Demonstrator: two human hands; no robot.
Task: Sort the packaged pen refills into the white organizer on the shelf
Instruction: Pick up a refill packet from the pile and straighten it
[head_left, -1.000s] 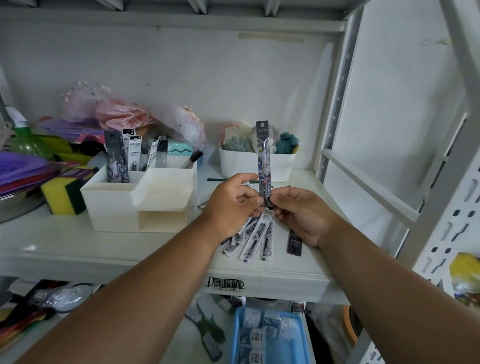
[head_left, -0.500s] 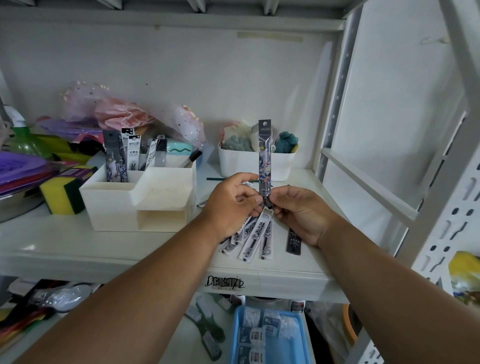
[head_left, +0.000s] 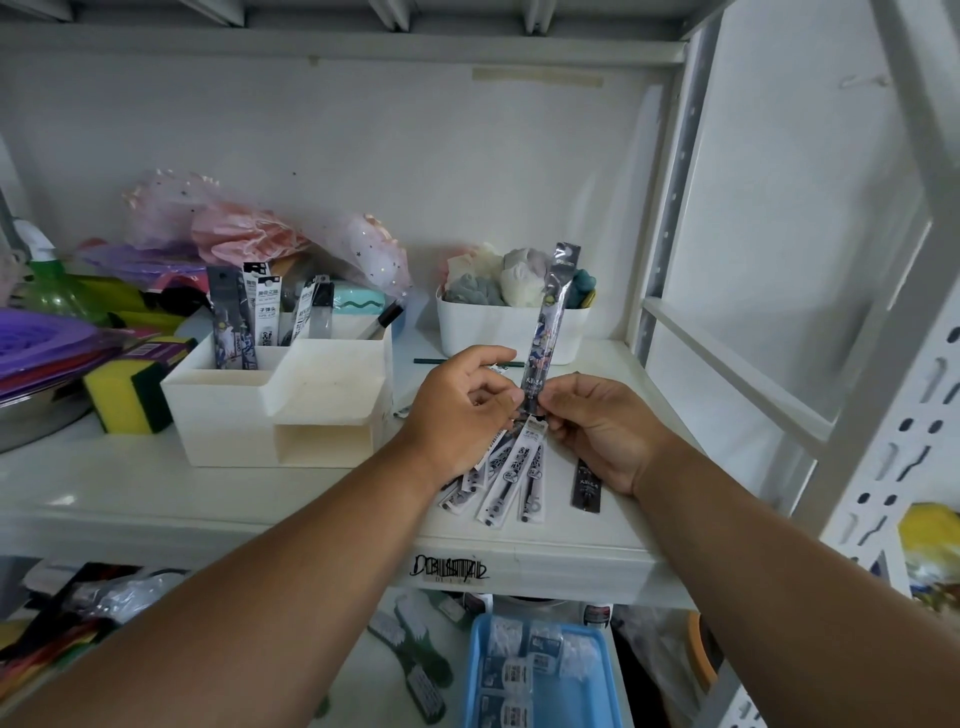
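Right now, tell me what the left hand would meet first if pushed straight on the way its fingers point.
Likely the upright refill pack pinched between both hands, then the right hand behind it.

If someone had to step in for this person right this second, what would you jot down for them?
Hands: left hand and right hand both pinch the bottom of one refill pack, held upright above the shelf.
Where things are: several packs already stand in the back compartments of the white organizer. A fan of packs lies on the shelf under the hands, with one dark pack apart to their right.
Done: a few packs sorted.
Left: place the held pack in the organizer, then the loose ones.
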